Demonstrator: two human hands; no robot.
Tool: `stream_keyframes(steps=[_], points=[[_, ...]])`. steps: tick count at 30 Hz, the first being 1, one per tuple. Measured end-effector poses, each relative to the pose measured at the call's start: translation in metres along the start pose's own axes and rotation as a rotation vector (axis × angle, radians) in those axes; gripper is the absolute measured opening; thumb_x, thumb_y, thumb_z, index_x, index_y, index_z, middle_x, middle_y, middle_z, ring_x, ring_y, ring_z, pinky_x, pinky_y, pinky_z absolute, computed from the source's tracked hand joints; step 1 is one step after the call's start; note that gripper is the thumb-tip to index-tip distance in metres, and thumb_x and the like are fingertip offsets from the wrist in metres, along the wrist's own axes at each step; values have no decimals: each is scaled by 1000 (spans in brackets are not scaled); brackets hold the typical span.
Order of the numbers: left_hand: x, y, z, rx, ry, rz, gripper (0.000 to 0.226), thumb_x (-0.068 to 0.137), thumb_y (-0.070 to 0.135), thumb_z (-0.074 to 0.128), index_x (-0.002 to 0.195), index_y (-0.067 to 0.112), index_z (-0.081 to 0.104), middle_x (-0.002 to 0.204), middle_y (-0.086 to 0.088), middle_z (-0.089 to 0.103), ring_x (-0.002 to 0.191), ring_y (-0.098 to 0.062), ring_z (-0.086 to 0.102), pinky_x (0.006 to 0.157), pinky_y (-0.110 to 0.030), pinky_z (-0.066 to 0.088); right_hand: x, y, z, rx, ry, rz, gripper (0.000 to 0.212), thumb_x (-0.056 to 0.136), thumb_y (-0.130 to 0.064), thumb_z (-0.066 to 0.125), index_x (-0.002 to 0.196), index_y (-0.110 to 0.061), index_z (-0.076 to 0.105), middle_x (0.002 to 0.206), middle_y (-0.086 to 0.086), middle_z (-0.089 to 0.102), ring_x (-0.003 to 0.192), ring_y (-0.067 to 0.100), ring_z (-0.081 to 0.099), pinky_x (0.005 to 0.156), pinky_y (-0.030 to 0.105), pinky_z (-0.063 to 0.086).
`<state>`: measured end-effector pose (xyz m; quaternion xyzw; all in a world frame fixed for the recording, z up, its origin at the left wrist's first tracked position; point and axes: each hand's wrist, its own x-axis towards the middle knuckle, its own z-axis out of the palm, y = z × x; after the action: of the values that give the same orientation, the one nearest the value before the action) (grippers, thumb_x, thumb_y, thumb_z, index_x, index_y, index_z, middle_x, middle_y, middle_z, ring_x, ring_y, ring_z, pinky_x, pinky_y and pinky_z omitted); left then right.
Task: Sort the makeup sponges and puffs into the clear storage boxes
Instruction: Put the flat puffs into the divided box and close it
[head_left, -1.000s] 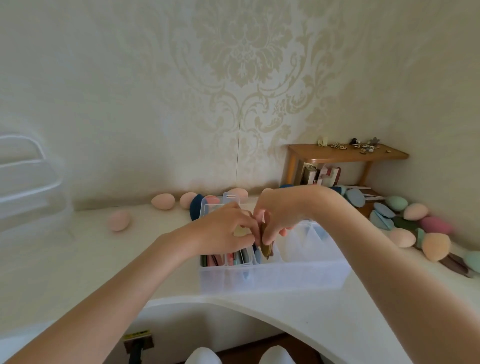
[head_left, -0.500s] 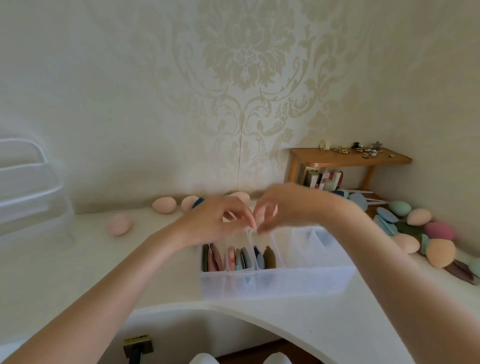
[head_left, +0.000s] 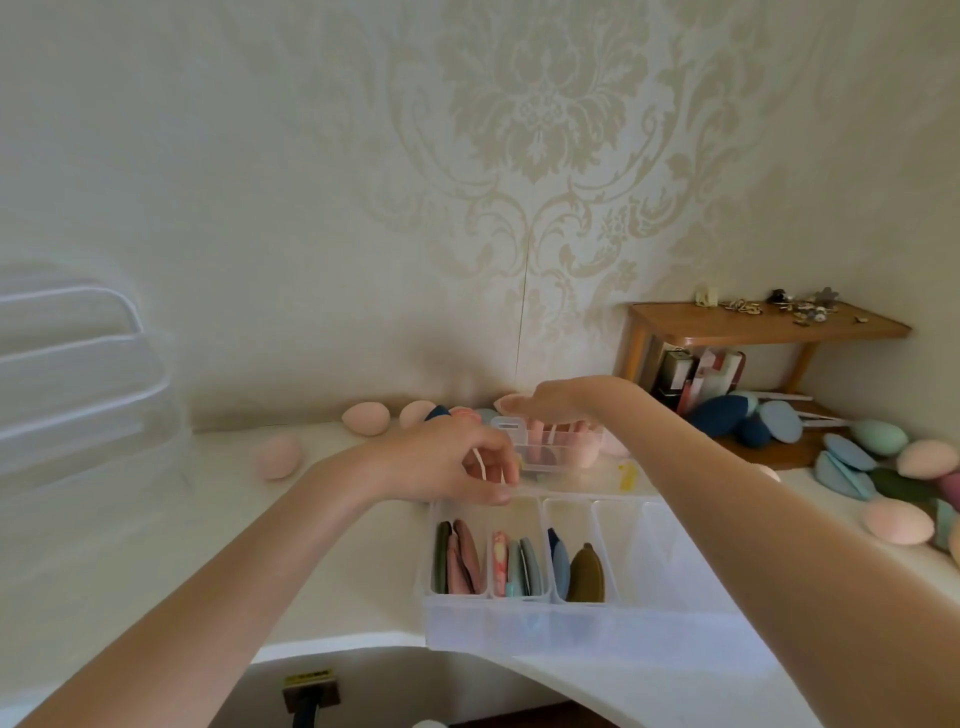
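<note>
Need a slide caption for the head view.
Both hands hover above a clear divided box partly filled with upright puffs.

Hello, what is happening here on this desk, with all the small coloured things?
A person is sorting makeup puffs into a clear box on a white desk. The three left compartments hold flat puffs standing on edge; an olive puff is in the third. The compartments to the right look empty. The left hand rests at the box's far edge, fingers curled. The right hand reaches over a smaller box behind. More sponges lie loose at the right and along the wall.
</note>
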<state>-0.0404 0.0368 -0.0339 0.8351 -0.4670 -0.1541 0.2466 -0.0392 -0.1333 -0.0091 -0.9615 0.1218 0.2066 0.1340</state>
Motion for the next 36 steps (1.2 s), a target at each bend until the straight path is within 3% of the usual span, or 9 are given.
stream_keyframes(steps=[3,6,11,15,19,24,28,33,36], points=[[0,2,1,15,15,-22,9,83,34,65,90,28,63,96,4,62,75,0,52,76,-19,46,0,-9,6,11,-21,-45,51,100,-44,19,137,-18,41,139,7,44,129,28,40,107,40,30],[0,3,2,15,25,-19,15,84,31,65,95,20,64,98,-2,64,75,-4,52,73,-19,46,3,-9,11,103,-26,-65,43,100,-41,22,124,-18,50,119,4,54,112,27,49,103,40,36],[2,0,8,37,101,-4,9,85,28,63,91,22,63,96,-2,63,72,-1,51,75,-20,47,6,4,-4,230,301,-85,50,98,-34,38,103,6,67,63,0,54,57,14,46,56,22,37],[13,-4,11,52,183,10,1,86,24,59,87,23,60,89,7,61,73,-1,52,79,-24,47,-5,16,-29,407,527,-166,35,94,-18,47,91,5,73,43,-7,60,48,3,49,48,8,39],[30,-8,7,79,209,-22,6,88,24,57,91,20,60,84,15,57,81,-3,53,77,-18,43,-26,25,-40,383,449,-222,24,89,-13,57,91,4,73,90,16,74,63,12,55,67,16,48],[42,-3,6,98,192,-65,9,86,22,59,95,21,61,96,7,58,91,-10,54,81,-20,42,-57,36,-34,137,257,-204,26,87,-13,60,100,6,70,104,21,71,79,23,63,95,33,50],[34,20,10,42,264,75,17,89,17,55,104,19,63,105,6,53,93,-3,50,79,-14,38,-83,43,-29,96,193,-282,16,85,-21,64,88,-10,75,82,1,74,70,8,64,61,7,46],[26,32,36,-6,96,127,24,90,17,53,105,28,68,116,13,59,113,4,39,79,6,29,-97,40,-22,60,143,-319,14,81,-24,69,90,-13,72,78,-6,69,69,2,60,66,13,42],[23,31,35,-31,102,128,26,89,15,54,106,29,68,113,14,60,107,10,36,76,7,31,-99,40,-21,77,153,-327,13,80,-25,70,88,-14,71,73,-10,67,65,0,59,64,13,41]])
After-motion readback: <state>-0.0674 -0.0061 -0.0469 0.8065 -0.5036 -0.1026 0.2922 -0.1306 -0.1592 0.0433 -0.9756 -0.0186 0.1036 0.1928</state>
